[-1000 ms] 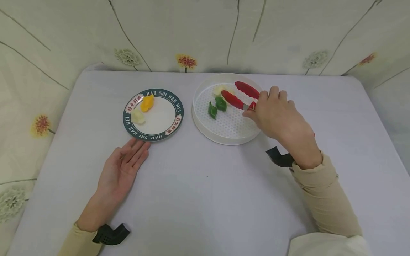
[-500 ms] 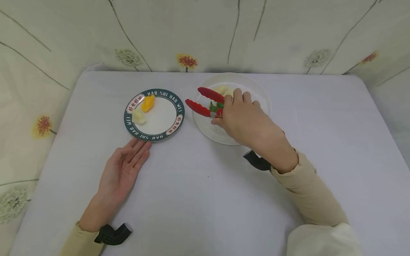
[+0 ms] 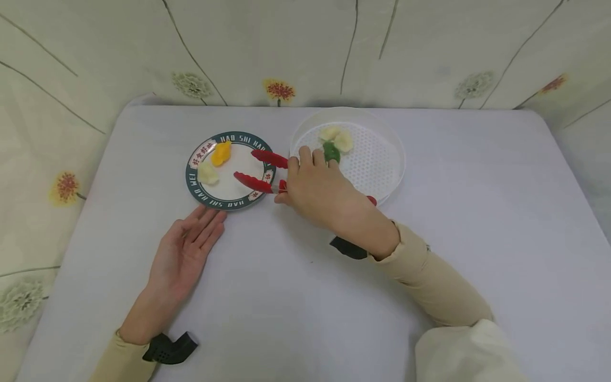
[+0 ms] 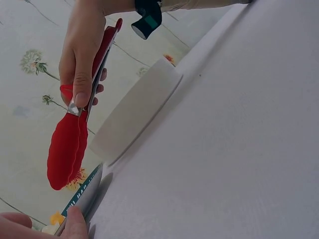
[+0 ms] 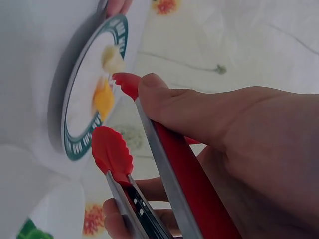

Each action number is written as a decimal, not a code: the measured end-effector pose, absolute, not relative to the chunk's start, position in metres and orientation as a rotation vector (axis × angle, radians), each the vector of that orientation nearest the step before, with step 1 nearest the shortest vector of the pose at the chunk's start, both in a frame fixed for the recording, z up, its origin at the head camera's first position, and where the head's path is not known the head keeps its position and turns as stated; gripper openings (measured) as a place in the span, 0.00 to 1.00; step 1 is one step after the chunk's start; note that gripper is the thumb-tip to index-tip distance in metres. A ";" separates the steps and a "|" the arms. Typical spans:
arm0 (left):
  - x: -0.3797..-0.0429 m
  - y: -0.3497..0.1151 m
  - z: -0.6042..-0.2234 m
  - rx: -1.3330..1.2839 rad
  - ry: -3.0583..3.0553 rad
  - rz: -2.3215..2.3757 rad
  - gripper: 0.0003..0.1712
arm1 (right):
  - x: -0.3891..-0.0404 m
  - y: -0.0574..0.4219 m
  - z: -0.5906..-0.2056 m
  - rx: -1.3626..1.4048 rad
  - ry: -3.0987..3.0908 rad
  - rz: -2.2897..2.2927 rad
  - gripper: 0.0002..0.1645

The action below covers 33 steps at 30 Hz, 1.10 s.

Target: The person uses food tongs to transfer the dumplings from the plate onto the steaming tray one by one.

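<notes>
Right grip (image 3: 317,191) clasping scallop-edged red tongs (image 3: 253,183), left grip (image 3: 179,260) straight-fingered, touching round plate (image 3: 226,187)

Left hand (image 3: 181,257): your palm is turned up, fingers extended.
Right hand (image 3: 317,185): you keep its back upward, fingers curled in a grip.
Right forearm (image 3: 425,276): yours slants forward and leftward.

The kind of place is unclear — a white-covered table (image 3: 277,302) with a flower-patterned backdrop (image 3: 296,48) behind it.

Red tongs (image 3: 254,183), green-rimmed white plate (image 3: 231,188), white tray (image 3: 376,159), flowered backdrop (image 3: 425,32)
</notes>
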State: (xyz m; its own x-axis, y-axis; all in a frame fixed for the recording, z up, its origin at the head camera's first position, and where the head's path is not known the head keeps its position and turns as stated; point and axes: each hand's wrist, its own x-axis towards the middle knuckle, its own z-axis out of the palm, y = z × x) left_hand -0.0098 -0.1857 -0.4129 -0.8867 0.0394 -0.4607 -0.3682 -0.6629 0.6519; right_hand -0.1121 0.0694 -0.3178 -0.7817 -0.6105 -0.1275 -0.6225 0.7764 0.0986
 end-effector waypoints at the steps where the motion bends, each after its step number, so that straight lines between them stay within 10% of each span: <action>1: -0.010 -0.185 -0.413 -0.611 1.162 2.599 0.35 | -0.112 0.066 -0.319 -0.999 2.865 0.205 0.42; 33: -0.009 -0.185 -0.413 -0.640 1.150 2.597 0.35 | -0.124 -0.006 -0.342 -1.009 2.711 0.083 0.46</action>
